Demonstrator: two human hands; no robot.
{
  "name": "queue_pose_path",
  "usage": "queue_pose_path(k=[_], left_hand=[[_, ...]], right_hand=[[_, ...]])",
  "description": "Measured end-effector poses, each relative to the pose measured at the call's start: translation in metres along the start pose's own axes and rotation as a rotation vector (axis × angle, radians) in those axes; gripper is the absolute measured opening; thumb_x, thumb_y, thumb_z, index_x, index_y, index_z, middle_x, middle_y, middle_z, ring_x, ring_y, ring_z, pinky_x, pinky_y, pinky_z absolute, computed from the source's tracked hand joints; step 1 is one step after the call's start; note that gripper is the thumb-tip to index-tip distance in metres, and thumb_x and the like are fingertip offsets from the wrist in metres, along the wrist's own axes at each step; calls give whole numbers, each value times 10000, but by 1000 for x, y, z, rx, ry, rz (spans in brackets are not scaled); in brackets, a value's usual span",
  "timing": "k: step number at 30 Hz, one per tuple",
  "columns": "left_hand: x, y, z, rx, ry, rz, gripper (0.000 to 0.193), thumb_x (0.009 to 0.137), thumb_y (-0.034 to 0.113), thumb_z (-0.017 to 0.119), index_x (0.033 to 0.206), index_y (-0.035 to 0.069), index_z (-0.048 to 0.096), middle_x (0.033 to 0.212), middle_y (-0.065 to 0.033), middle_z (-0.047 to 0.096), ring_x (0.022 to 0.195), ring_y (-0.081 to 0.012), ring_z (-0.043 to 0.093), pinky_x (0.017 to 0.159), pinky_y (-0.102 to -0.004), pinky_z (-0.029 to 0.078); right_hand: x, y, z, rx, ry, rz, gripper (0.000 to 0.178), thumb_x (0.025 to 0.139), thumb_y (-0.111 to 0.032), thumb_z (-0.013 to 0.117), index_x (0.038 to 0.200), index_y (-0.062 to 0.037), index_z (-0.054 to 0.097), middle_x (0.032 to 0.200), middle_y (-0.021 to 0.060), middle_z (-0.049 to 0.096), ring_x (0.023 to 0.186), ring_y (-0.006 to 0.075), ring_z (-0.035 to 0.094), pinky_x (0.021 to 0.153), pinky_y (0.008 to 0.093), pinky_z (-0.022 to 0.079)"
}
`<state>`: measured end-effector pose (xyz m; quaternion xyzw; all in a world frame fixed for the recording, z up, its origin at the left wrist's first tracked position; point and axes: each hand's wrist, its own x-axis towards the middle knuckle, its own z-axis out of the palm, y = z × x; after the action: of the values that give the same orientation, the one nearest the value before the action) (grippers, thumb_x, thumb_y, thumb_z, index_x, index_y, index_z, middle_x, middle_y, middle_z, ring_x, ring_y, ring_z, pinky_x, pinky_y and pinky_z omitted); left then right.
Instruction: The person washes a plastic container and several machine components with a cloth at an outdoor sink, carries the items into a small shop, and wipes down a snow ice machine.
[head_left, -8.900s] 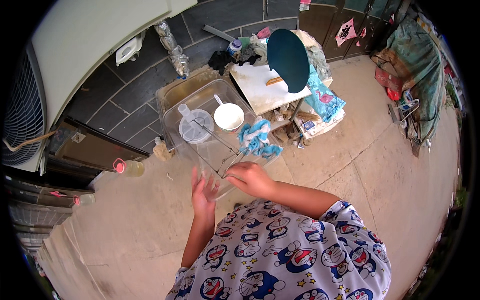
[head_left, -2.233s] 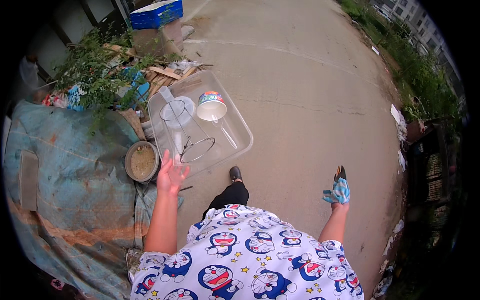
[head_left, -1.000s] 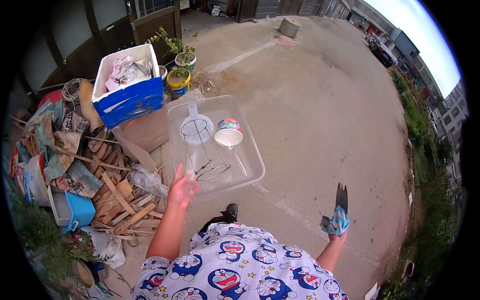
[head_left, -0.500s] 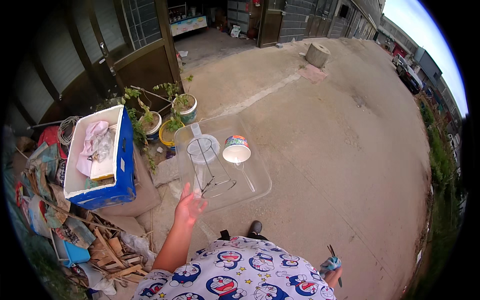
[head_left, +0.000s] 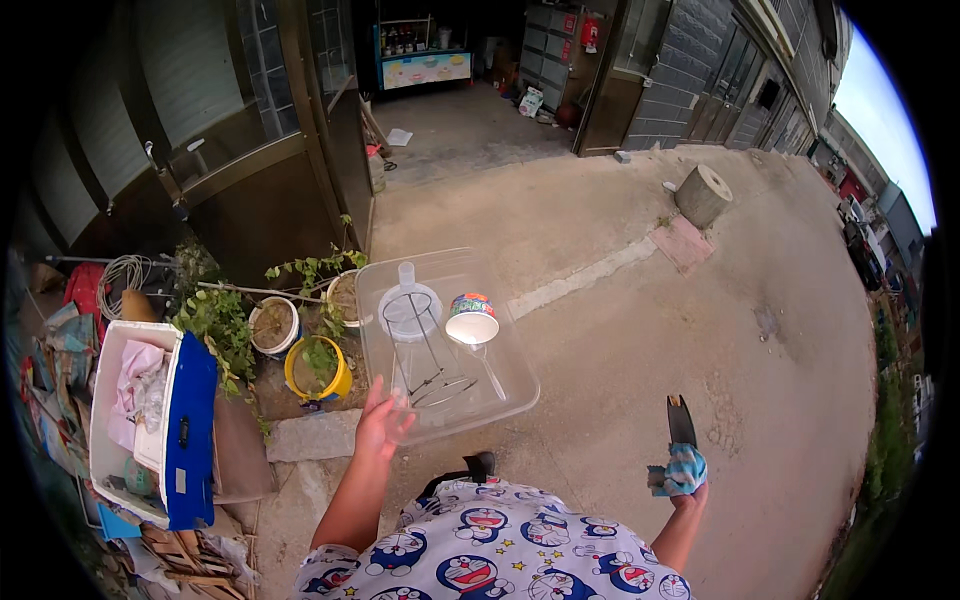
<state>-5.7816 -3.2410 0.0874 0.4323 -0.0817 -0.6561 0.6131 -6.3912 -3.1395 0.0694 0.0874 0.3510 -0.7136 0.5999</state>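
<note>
My left hand [head_left: 377, 425] grips the near left edge of a clear plastic tub [head_left: 522, 385], held out at waist height. Inside it a thin metal wire rack [head_left: 432, 330] lies beside a round translucent plastic piece with a tube [head_left: 406, 274]. To the right is a patterned paper cup [head_left: 472, 310], its white round end facing me. A clear spoon [head_left: 498, 372] rests below the cup. Down at my right side, my right hand [head_left: 690, 500] is closed round a blue checked cloth [head_left: 685, 468] and a dark tool [head_left: 681, 425] with a notched tip. The tool's lower part is hidden.
A blue and white foam box [head_left: 190, 430] stands left over scrap wood [head_left: 180, 560]. Potted plants, one in a yellow bucket [head_left: 335, 380], sit near the dark doors. Ahead, an open doorway shows a cart [head_left: 427, 70]. A concrete cylinder [head_left: 703, 195] stands farther right.
The view has tilted up and turned, showing more of the doorway. My right hand has come up and forward with the cloth and tool. My left hand still holds the tub.
</note>
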Motion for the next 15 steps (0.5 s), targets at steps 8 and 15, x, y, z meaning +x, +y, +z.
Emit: queue_pose_path(k=[8,15], left_hand=[[273,40,171,-149,27,-16,507,850,147,520,1303,314,363,1013,-22,558,940,-198,536,817,-484,434],[476,77,294,-186,111,-5,554,842,114,515,1336,291,336,1119,-40,489,989,-210,484,823,-475,438]], right_hand=[[187,-24,124,-325,345,-101,345,852,-285,410,923,-1,593,865,138,630,777,275,608,687,404,512],[515,-58,238,-405,478,-279,415,908,-294,328,981,33,573,929,157,629,843,290,616,772,411,507]])
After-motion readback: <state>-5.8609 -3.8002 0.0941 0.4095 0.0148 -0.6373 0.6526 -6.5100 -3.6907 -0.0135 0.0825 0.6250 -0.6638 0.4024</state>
